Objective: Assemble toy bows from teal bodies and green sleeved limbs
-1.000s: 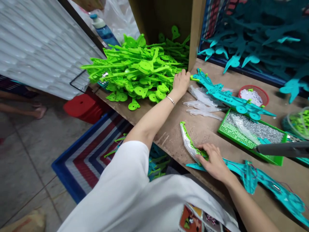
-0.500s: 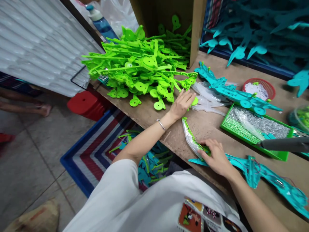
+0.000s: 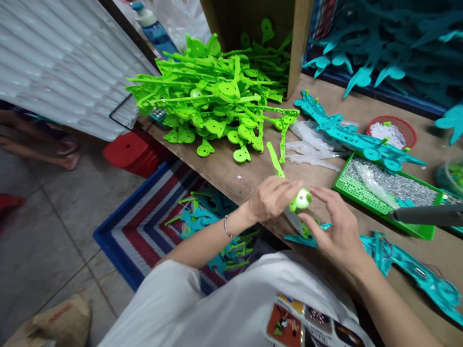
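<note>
My left hand [image 3: 269, 197] is closed on a long bright green plastic part [image 3: 277, 164] with a round end, held just above the wooden workbench [image 3: 238, 176]. My right hand [image 3: 334, 229] reaches to the part's round end [image 3: 303, 198] with its fingers curled and its fingertips touching it. Beneath my hands lies a clear bag holding a green strip [image 3: 306, 230], on top of a teal toy body [image 3: 398, 262]. A heap of the same green parts [image 3: 213, 96] spills out of a cardboard box [image 3: 249, 24] at the back left.
A green tray of small metal screws [image 3: 390, 190], a teal assembled piece [image 3: 347, 135], clear bags [image 3: 311, 154] and a red basket [image 3: 392, 132] sit on the right. A grey tool [image 3: 427, 214] points in from the right. A striped crate of parts [image 3: 152, 226] stands below the bench.
My left hand drew one green part out of the heap and brought it toward me. My right hand lifted off the bagged strip and met the part's round end.
</note>
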Demonstrator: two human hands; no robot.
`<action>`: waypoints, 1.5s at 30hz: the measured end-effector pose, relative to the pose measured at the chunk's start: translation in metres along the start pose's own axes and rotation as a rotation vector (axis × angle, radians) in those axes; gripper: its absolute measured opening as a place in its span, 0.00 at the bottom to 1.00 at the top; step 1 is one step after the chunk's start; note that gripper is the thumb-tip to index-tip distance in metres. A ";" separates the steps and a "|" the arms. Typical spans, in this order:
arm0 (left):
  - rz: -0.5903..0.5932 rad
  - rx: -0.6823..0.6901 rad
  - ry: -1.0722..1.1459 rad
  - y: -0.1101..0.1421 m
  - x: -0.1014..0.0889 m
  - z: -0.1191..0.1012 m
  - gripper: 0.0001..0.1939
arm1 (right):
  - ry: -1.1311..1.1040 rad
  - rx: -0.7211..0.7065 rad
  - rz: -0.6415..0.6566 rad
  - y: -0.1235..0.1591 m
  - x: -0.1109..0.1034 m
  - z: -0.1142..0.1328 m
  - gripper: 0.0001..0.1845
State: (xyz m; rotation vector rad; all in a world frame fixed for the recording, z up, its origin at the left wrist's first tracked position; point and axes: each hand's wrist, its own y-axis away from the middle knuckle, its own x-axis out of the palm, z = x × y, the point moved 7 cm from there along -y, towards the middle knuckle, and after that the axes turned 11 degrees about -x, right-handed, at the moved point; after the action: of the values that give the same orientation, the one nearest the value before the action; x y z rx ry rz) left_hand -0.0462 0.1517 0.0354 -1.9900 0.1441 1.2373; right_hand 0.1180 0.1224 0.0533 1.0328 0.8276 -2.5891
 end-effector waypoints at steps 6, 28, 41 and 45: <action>-0.167 0.019 0.150 0.033 -0.011 -0.040 0.29 | 0.093 -0.072 0.164 0.006 0.025 0.033 0.11; 0.324 -0.809 0.509 -0.001 0.053 0.108 0.21 | 0.145 0.165 -0.050 0.036 0.040 -0.017 0.15; 0.379 -0.800 0.663 0.007 0.058 0.106 0.25 | -0.015 0.237 -0.319 0.045 0.029 -0.046 0.11; 0.514 -0.596 0.655 0.000 0.047 0.095 0.29 | -0.038 0.226 -0.316 0.046 0.029 -0.045 0.12</action>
State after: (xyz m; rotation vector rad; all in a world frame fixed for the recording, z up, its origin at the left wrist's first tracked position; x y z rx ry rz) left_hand -0.0891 0.2279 -0.0240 -2.9663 0.7138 0.9247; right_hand 0.1410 0.1113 -0.0122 0.9735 0.7550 -3.0177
